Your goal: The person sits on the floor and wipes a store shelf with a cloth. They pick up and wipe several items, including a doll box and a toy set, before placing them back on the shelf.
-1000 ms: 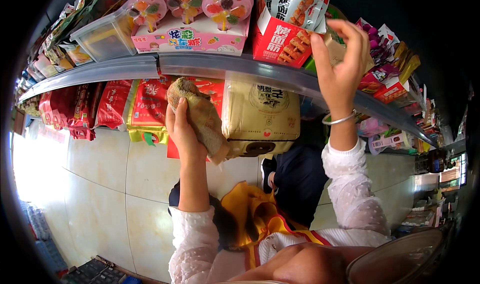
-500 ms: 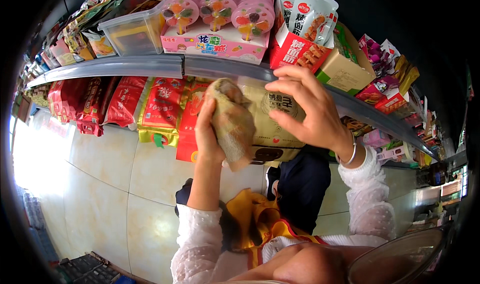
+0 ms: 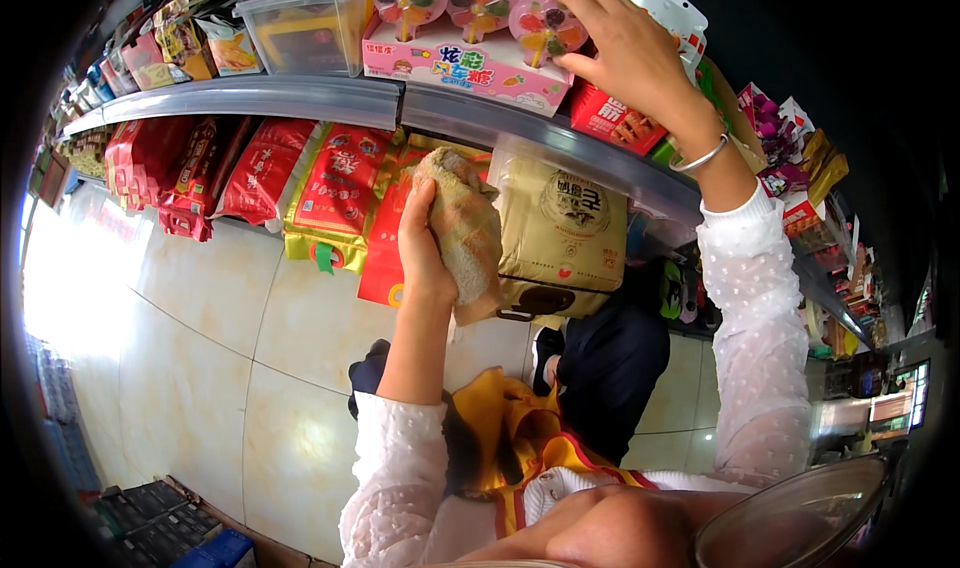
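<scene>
My left hand [image 3: 424, 256] is closed around a crumpled beige cloth [image 3: 467, 230], held in front of the lower shelf's packages. Over the upper shelf my right hand [image 3: 637, 56] reaches out with its thumb and fingers apart. Its fingertips are right beside the rightmost stack of pink pinwheel candies [image 3: 547, 32]; whether they touch it I cannot tell. The candies stand in a pink display box [image 3: 468, 76]. Partly behind my right hand and wrist are a red snack box [image 3: 606, 111] and its white pouches [image 3: 672, 10].
A grey shelf edge [image 3: 480, 111] runs across below the pink box. A clear plastic bin [image 3: 300, 36] stands left of it. Underneath are red bags [image 3: 262, 173] and a large beige package [image 3: 560, 223]. Dark cartons [image 3: 150, 523] lie on the tiled floor [image 3: 190, 338] at lower left.
My right hand has moved up and away from the shelf edge to the pinwheel candies. The left hand still holds the cloth in nearly the same place. The view has shifted slightly.
</scene>
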Demonstrator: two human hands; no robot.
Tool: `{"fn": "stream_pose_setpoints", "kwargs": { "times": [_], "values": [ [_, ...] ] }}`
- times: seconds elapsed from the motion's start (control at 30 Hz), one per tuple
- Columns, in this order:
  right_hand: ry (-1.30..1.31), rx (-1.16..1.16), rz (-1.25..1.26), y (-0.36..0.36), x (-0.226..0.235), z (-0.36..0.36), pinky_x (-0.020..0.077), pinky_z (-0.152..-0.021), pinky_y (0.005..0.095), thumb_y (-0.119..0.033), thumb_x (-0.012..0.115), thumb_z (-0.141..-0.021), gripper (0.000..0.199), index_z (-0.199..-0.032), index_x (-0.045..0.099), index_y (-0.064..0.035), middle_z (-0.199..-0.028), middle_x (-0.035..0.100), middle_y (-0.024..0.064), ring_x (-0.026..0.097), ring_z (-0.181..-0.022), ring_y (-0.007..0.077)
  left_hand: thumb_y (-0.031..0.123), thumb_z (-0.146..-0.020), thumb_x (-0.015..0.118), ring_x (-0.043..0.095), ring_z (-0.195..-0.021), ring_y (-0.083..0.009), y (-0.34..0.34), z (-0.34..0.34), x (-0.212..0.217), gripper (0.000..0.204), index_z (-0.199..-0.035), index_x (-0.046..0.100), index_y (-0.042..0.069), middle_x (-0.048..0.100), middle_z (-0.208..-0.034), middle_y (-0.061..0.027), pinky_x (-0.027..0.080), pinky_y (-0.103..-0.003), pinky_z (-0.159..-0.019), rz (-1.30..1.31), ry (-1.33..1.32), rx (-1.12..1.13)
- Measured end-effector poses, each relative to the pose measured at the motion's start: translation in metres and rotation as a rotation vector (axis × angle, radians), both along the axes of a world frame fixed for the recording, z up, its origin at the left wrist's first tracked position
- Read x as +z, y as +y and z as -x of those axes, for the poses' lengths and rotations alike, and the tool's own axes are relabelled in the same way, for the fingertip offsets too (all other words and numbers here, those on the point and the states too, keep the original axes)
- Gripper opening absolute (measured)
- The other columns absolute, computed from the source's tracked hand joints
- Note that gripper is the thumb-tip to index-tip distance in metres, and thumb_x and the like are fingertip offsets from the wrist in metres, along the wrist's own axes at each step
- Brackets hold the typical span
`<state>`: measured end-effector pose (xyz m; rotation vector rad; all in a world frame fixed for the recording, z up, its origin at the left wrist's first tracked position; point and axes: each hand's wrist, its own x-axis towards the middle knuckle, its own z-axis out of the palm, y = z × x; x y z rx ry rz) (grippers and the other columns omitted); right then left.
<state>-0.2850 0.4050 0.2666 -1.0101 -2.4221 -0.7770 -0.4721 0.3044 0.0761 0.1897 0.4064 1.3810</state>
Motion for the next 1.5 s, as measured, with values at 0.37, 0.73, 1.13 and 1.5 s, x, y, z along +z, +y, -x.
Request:
{"fn": "stream_pose_setpoints", "kwargs": {
  "times": [0.37, 0.73, 1.13, 1.5],
  "values": [
    [0.16, 0.146, -0.363, -0.039, -0.03, 0.004, 0.0471, -0.085, 0.0383, -0.015, 0.073, -0.075, 0.059, -0.129, 0.05, -0.0098, -0.12, 0.054, 0.0106, 0.058, -0.1, 0.0288, 0.03, -0.094, 0.047, 0.062, -0.094, -0.0204, -0.002, 0.003, 0.005, 0.033, -0.116, 0.058, 0.007, 0.064, -0.105, -0.0076, 0.051, -0.034, -0.082, -0.032, -0.024, 0.01],
    [0.208, 0.15, -0.388, -0.04, -0.048, 0.009, 0.0506, -0.078, 0.0385, -0.017, 0.069, -0.08, 0.04, -0.116, 0.055, -0.0051, -0.111, 0.057, 0.0101, 0.061, -0.09, 0.0288, 0.03, -0.093, 0.048, 0.062, -0.093, -0.0213, -0.002, 0.008, 0.001, 0.034, -0.117, 0.059, 0.008, 0.064, -0.105, -0.0079, 0.052, -0.035, -0.081, 0.054, 0.007, 0.027],
    [0.242, -0.098, 0.047, -0.029, -0.067, 0.02, 0.051, -0.059, 0.0397, -0.019, 0.066, -0.085, 0.019, -0.098, 0.057, -0.0097, -0.093, 0.056, 0.0056, 0.063, -0.07, 0.0286, 0.03, -0.093, 0.048, 0.063, -0.092, -0.0207, 0.0, 0.004, 0.002, 0.034, -0.116, 0.059, 0.007, 0.065, -0.103, -0.0076, 0.052, -0.034, -0.08, 0.041, 0.044, 0.04],
    [0.491, 0.035, 0.151, -0.063, -0.032, 0.032, 0.0474, -0.06, 0.0362, -0.013, 0.07, -0.081, 0.019, -0.095, 0.058, -0.006, -0.093, 0.059, 0.0069, 0.059, -0.065, 0.024, 0.037, -0.094, 0.048, 0.064, -0.091, -0.0207, -0.001, 0.012, 0.002, 0.039, -0.116, 0.06, 0.007, 0.065, -0.104, -0.0078, 0.052, -0.034, -0.081, 0.068, 0.052, 0.069]
  ]
}}
